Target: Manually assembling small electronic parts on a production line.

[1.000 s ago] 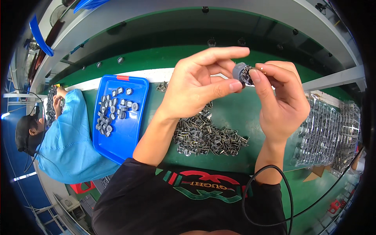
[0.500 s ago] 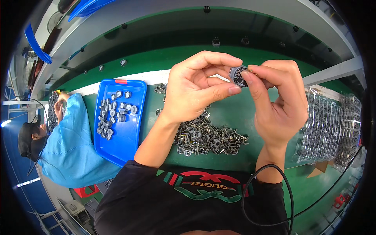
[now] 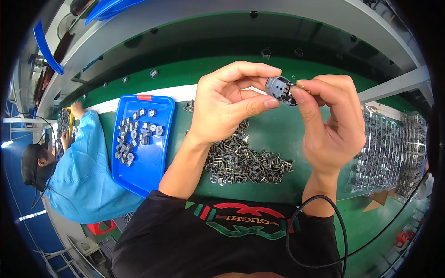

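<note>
Over the green bench, my left hand (image 3: 227, 99) pinches a grey round housing (image 3: 276, 87) with small dark holes between thumb and fingers. My right hand (image 3: 331, 118) grips a small black part with metal pins (image 3: 288, 97) between thumb and forefinger. The two pieces meet at an angle, touching or nearly so; I cannot tell how far they are joined. Beneath my hands lies a loose pile of similar pinned parts (image 3: 245, 162). To the left, a blue tray (image 3: 148, 169) holds several grey round housings (image 3: 134, 132).
Clear plastic trays filled with dark parts (image 3: 378, 150) are stacked on the right. A co-worker in a blue top (image 3: 88, 171) sits at the left. A grey shelf edge (image 3: 278, 14) runs above the bench, and a black cable (image 3: 343, 222) loops near my right arm.
The grey housing has tilted, so its holed face now shows beside the black pinned part. My hands have shifted slightly. The co-worker's hands have moved apart.
</note>
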